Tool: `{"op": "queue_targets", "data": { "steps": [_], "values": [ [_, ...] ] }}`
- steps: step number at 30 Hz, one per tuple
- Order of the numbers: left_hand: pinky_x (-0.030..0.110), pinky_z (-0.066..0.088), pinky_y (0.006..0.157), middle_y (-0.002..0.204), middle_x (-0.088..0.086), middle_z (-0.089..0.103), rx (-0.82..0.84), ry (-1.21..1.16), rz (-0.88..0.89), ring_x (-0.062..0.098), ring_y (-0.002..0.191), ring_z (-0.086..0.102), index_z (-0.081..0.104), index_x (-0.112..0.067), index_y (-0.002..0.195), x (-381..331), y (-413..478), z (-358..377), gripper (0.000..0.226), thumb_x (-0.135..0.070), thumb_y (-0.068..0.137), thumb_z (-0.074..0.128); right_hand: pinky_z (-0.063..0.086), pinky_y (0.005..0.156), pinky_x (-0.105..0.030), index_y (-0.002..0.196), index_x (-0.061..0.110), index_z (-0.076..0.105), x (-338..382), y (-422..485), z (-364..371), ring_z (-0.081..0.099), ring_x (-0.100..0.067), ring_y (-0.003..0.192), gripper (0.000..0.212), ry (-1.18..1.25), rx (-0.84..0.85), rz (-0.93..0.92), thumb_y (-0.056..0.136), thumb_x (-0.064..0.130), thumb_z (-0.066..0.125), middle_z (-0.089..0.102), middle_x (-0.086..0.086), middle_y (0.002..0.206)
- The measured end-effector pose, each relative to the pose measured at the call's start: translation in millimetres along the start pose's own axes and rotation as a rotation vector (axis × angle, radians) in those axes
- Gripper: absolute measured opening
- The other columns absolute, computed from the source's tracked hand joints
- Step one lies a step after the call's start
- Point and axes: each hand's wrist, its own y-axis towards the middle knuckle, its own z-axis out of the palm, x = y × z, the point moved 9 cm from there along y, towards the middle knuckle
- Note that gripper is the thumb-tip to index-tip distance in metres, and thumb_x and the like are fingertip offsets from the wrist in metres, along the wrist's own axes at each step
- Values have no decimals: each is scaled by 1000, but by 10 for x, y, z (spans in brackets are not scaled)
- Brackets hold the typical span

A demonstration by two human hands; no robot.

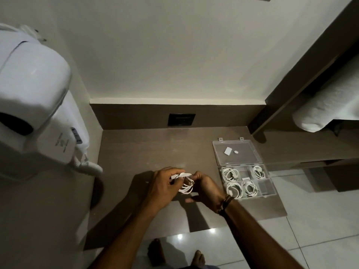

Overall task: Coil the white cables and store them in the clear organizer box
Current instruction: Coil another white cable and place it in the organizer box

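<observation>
A white cable (186, 185), partly wound into loops, hangs between both hands above the brown counter. My left hand (164, 186) pinches its upper end and plug. My right hand (206, 188) grips the loops from the right side. The clear organizer box (269, 188) lies open on the counter to the right of my hands, its lid (236, 153) folded back flat. Several coiled white cables (230, 174) lie in its compartments, and one small compartment at the right holds nothing visible.
A white wall-mounted hair dryer (35, 105) juts out at the left. A dark wall socket (181, 119) sits behind the counter (147, 150). A rolled white towel (328, 109) rests on a shelf at the right. Bare feet (198, 259) stand on the tiled floor below.
</observation>
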Motion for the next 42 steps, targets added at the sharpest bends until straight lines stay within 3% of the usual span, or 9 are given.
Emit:
{"op": "queue_targets", "data": {
  "steps": [5, 8, 15, 20, 22, 26, 30, 35, 42],
  "values": [
    [37, 56, 91, 111, 0, 73, 187, 106, 6, 16, 105, 65, 71, -19, 111, -199, 31, 623, 22, -24, 93, 58, 58, 60, -22, 92, 8, 71, 65, -242, -326, 65, -19, 69, 29, -72, -132, -242, 105, 28, 56, 68, -5, 75],
    [34, 53, 88, 104, 2, 72, 306, 166, 65, 17, 98, 65, 69, -16, 105, -394, 59, 982, 17, -19, 95, 55, 57, 57, -29, 86, 5, 66, -35, -405, -711, 65, -22, 60, 32, -117, -260, -315, 102, 31, 60, 63, -10, 75],
    [-4, 38, 61, 99, -10, 70, 466, 307, 78, 4, 83, 60, 67, -26, 106, -848, 48, 1838, 22, -29, 100, 46, 64, 60, -41, 91, 28, 70, -363, -908, -1823, 74, -13, 58, 24, -391, -708, -448, 90, 51, 69, 76, -1, 70],
    [4, 43, 49, 105, -2, 73, 654, 196, -125, 5, 77, 68, 68, -21, 110, -1087, 45, 2612, 27, -29, 102, 44, 62, 55, -33, 79, 24, 78, -481, -1080, -2664, 71, -6, 60, 19, -310, -655, -423, 96, 30, 70, 77, 5, 71],
    [13, 51, 69, 114, 0, 72, 673, 167, -130, 13, 96, 68, 69, -21, 114, -1187, 100, 2905, 28, -29, 101, 46, 61, 57, -43, 81, 17, 79, -512, -1106, -3015, 70, -13, 61, 22, -204, -636, -388, 99, 22, 67, 77, -5, 71],
    [46, 36, 106, 131, -8, 51, 426, 440, -112, 21, 125, 41, 69, -37, 113, -1229, 328, 3253, 27, -45, 95, 51, 57, 55, -33, 85, 15, 81, -451, -1014, -3548, 68, -15, 60, 22, -163, -624, -358, 99, 24, 67, 78, -8, 72],
    [51, 35, 105, 140, -4, 44, 184, 566, -298, 28, 133, 32, 67, -42, 112, -1080, 340, 3418, 24, -45, 92, 54, 58, 70, -26, 87, 21, 84, -313, -803, -3782, 74, -9, 74, 9, -355, -701, -384, 91, 21, 76, 81, 4, 80],
    [31, 47, 99, 124, 0, 64, 20, 379, -396, 18, 114, 57, 69, -26, 116, -1008, 353, 3675, 27, -38, 97, 53, 55, 72, -26, 86, 26, 82, -266, -694, -3940, 70, -10, 77, 8, -483, -818, -386, 88, 32, 77, 78, 8, 84],
    [42, 56, 91, 118, 1, 71, -93, 266, -524, 22, 110, 65, 67, -21, 118, -960, 408, 3870, 28, -35, 95, 59, 57, 74, -33, 96, 30, 80, -147, -580, -4088, 70, -23, 84, 18, -723, -879, -360, 95, 42, 67, 74, 2, 96]
  ]
}}
